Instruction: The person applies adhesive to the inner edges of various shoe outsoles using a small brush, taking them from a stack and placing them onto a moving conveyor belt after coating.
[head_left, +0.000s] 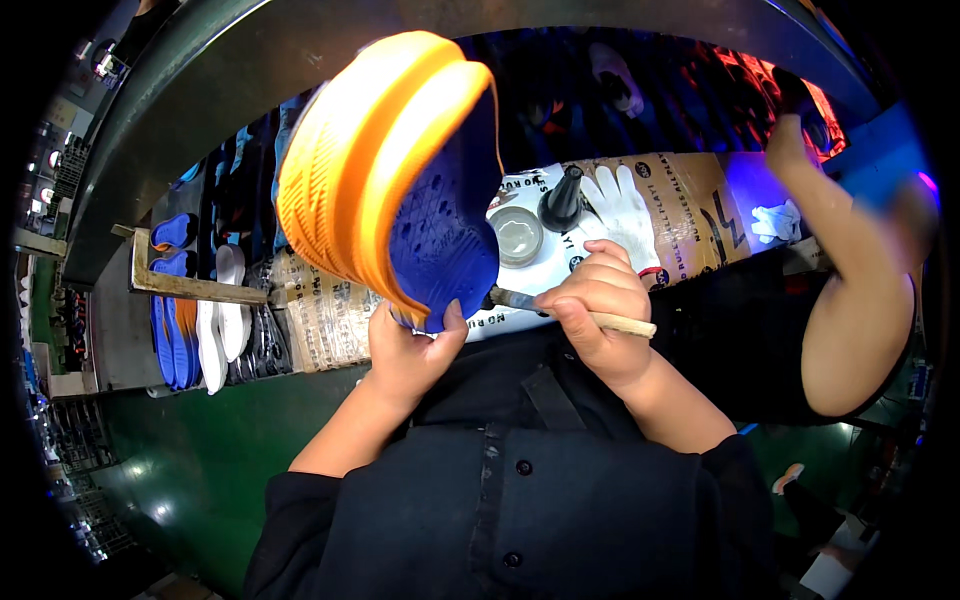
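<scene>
My left hand [408,350] grips the lower end of a shoe sole [345,190], which is tilted up with its blue inner face toward the right. Its thick outer side is orange. In my right hand [605,320] is a brush [630,324] with a pale wooden handle, pinched between thumb and fingers. The brush tip reaches the blue face near its lower right edge; I cannot tell whether it touches. Just beyond the brush stands a round bowl [539,240] of clear-looking liquid. A black bottle with a tapered nozzle [563,205] and a white glove [625,215] are beside it.
Taped cardboard [690,210] covers the bench. At the left, blue-and-orange soles [175,340] and white soles [232,300] lie by a wooden bar [200,288]. A dark metal beam [180,120] arches overhead. Another person's bare arm [850,240] is close on the right, near a crumpled white item [775,222].
</scene>
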